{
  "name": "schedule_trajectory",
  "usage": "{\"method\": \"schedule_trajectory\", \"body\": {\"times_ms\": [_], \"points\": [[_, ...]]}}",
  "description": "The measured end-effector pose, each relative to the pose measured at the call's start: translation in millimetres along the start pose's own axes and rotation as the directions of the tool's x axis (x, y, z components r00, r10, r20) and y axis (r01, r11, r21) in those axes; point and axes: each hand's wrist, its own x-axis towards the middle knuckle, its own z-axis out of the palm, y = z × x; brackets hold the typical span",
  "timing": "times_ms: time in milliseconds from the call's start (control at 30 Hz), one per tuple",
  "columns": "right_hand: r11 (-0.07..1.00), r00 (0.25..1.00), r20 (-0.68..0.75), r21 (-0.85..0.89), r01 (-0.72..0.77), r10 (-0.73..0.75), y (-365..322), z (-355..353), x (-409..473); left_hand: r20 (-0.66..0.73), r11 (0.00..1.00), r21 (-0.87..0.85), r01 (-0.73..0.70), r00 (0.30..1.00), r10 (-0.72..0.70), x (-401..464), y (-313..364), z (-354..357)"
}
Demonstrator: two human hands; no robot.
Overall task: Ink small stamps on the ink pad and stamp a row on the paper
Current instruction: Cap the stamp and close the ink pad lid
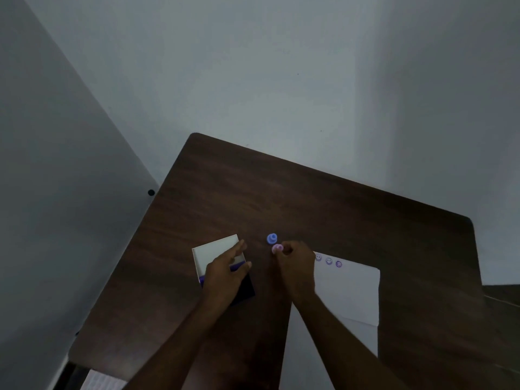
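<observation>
Beside paper (347,291) edge, right hand (295,266) grip pinches pink stamp (277,248); left hand (225,273) flat, relaxed on ink pad (216,251).

On the dark wooden surface (281,192), the left hand (225,274) rests on the open ink pad (216,250). The right hand (295,266) pinches a pink stamp (277,248) beside a blue stamp (271,238). Three smiley prints (328,260) line the paper (349,294).

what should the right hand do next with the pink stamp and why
Probably carry the pink stamp left to the ink pad. The right hand pinches it over bare table, the left hand rests on the open pad, and the paper shows three prints.
</observation>
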Motion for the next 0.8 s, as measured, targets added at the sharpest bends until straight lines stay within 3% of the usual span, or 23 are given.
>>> {"method": "schedule_trajectory", "body": {"times_ms": [333, 533, 800], "points": [[0.998, 0.999, 0.039, -0.066, 0.007, -0.005, 7.8, 12.3, 11.2, -0.037, 0.997, -0.077, -0.024, 0.999, 0.022, 3.7, 1.0, -4.2], [0.999, 0.999, -0.021, 0.019, 0.028, -0.028, 11.3, 10.4, 3.2, -0.134, 0.972, -0.235, 0.017, 0.99, -0.05, 0.6, -15.1, -25.5], [0.983, 0.975, 0.21, -0.15, 0.102, -0.069, -8.9, 44.4, -2.0, -0.253, 0.911, -0.408, 0.061, 0.951, -0.178, -5.5, -34.6, -51.9]]}}
